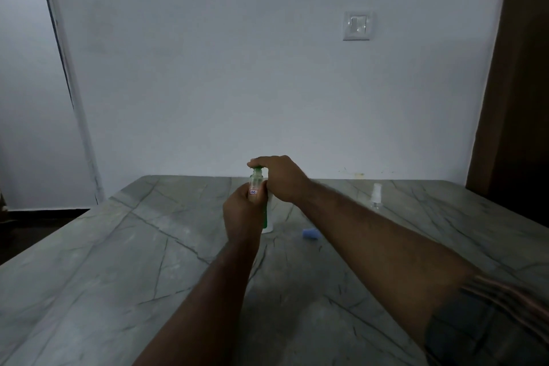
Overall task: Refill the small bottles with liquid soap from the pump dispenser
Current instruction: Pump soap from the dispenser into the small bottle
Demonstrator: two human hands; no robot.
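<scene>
- My left hand [242,214] reaches forward from a straight forearm, fingers and thumb wrapped round the lower part of the bottle [256,181], which I hold upright above the table [118,261].
- The bottle is clear, with a small label showing between my fingers. Its mouth sits right under the green pump head [257,169].
- My right hand [283,180] comes in from the right, wrist a little raised, palm down. Its fingers lie flat across the top of the pump head, pressing rather than gripping, and the thumb hangs down beside the bottle.
- The dispenser [266,218] stands on the table just behind my left hand. Only a green strip and its pale base show.
- A blue cap [311,233] lies on the table, close under my right forearm.
- A clear spray bottle [376,196] stands upright well off to the right, near the wall [208,83].
- A striped sleeve [505,294] covers my right upper arm.
</scene>
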